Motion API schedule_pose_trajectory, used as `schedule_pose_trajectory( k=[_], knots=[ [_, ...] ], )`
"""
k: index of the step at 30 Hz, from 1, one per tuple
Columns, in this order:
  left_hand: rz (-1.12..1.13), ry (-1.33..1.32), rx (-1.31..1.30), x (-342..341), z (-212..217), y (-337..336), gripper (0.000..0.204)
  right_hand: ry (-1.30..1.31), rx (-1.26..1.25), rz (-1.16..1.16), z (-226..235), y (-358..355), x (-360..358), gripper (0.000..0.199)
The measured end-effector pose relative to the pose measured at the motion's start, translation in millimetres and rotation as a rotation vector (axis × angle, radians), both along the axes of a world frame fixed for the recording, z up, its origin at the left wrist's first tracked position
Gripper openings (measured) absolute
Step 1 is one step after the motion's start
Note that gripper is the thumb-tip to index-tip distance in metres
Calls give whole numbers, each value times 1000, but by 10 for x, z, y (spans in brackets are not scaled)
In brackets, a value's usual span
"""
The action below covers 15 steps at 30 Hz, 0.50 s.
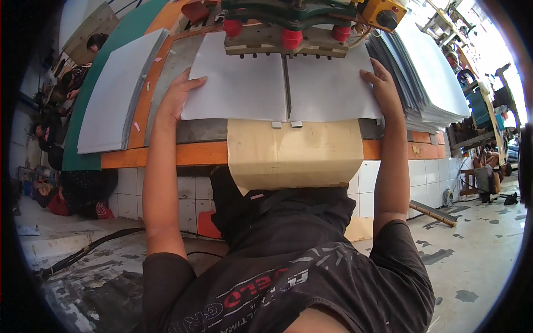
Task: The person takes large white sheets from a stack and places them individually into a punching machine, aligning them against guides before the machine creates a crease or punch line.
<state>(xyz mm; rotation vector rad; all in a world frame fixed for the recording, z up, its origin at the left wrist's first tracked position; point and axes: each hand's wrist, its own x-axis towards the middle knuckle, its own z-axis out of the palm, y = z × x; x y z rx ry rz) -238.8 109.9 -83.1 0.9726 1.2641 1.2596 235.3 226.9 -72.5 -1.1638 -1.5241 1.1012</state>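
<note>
White sheets [280, 83], two side by side with a narrow seam between them, lie flat on the workbench [161, 155] under the press head [288, 25] with its red knobs; I see my left hand [179, 94] spread flat against the left sheet's outer edge and my right hand [380, 83] laid open on the right sheet's outer edge, fingers extended. Tan cardboard panel [288, 155] hangs over the bench front just below the sheets; one stack of sheets [114, 94] sits to my left, another stack [427, 77] to my right
</note>
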Motion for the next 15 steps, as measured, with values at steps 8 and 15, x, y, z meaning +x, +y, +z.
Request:
schedule_pose_trajectory(
  k=[8, 15],
  knots=[
    [12, -7, 19, -5, 4, -7, 61, 30, -23, -24, 16, 57, 2, 57],
    [-1, 12, 35, 4, 7, -16, 61, 35, -47, 33, 71, 64, 23, 53]
  ],
)
